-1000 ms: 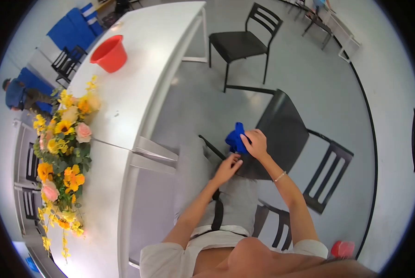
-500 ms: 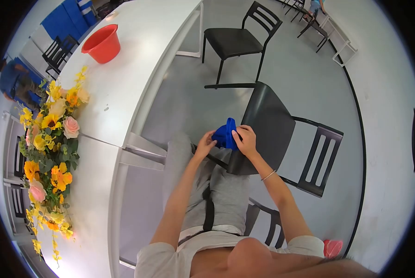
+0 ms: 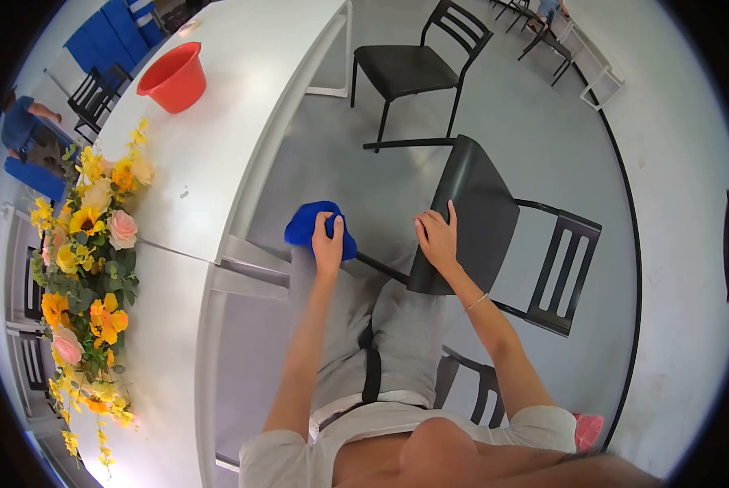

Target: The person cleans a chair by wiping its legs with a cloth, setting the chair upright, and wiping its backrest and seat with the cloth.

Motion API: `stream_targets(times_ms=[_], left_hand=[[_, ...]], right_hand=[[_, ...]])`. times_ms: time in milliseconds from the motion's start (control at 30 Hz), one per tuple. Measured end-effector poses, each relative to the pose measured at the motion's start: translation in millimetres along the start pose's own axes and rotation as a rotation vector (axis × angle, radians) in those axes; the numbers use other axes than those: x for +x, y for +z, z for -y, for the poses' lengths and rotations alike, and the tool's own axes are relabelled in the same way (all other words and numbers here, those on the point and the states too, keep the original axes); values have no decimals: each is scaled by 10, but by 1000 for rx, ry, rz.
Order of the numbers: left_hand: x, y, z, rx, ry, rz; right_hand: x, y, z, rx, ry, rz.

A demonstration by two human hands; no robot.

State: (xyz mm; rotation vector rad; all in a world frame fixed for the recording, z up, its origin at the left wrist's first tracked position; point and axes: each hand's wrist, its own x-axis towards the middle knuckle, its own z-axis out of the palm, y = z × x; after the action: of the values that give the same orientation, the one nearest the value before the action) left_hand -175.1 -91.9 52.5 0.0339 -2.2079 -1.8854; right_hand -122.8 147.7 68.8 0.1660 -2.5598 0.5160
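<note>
A blue cloth (image 3: 306, 221) is bunched in my left hand (image 3: 328, 236), whose fingers are pressed onto it above my left knee. My right hand (image 3: 437, 237) is off the cloth, fingers apart, at the near edge of a dark chair seat (image 3: 482, 215). That chair is tipped over, with its seat on edge and its slatted backrest (image 3: 565, 272) to the right. Whether my right fingers touch the seat is hard to tell.
On the white table (image 3: 234, 89) at the left are a red basin (image 3: 175, 79) and a flower arrangement (image 3: 88, 268). An upright black chair (image 3: 405, 69) stands ahead. A person (image 3: 27, 130) is at the far left. A white wall (image 3: 681, 244) runs along the right.
The blue cloth went from between both hands to my left hand alone and moved left. My right hand let go of it. The person at the far left changed posture.
</note>
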Motion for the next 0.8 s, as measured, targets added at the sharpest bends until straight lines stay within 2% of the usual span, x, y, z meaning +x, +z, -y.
stream_targets(times_ms=[67, 167, 233, 267, 333, 367, 433, 567, 633, 667, 733, 767, 800], left_hand=[[-192, 39, -27, 29, 33, 143], [-736, 248, 34, 17, 194, 293], [-1069, 405, 257, -38, 165, 424], [-1260, 548, 527, -204, -25, 431], [-1347, 588, 420, -288, -200, 421], [-1360, 573, 335, -289, -208, 422], [-1326, 498, 1, -600, -807, 398], [-1575, 714, 368, -392, -844, 275], [-1682, 876, 245, -67, -413, 53], [-1724, 936, 202, -67, -414, 50], [-1762, 1007, 145, -141, -788, -62], [-1761, 996, 143, -140, -789, -64], [-1763, 980, 130, -366, -1004, -56]], right_hand=[[-8, 50, -57, -9, -2, -16], [85, 57, -50, -22, 41, 18], [95, 31, -51, -16, 28, -18], [85, 21, -58, -12, 31, -14], [70, -20, -91, 7, 29, -32], [61, -40, -108, -3, 27, -24], [65, -60, -135, -6, 36, -10], [94, -28, -147, -7, 30, -5], [83, -20, -143, -10, 22, -11], [72, -23, -140, -15, 16, -17], [56, -52, -128, 3, 14, -12], [48, -59, -121, 19, 16, -7], [49, -61, -116, 20, 15, -4]])
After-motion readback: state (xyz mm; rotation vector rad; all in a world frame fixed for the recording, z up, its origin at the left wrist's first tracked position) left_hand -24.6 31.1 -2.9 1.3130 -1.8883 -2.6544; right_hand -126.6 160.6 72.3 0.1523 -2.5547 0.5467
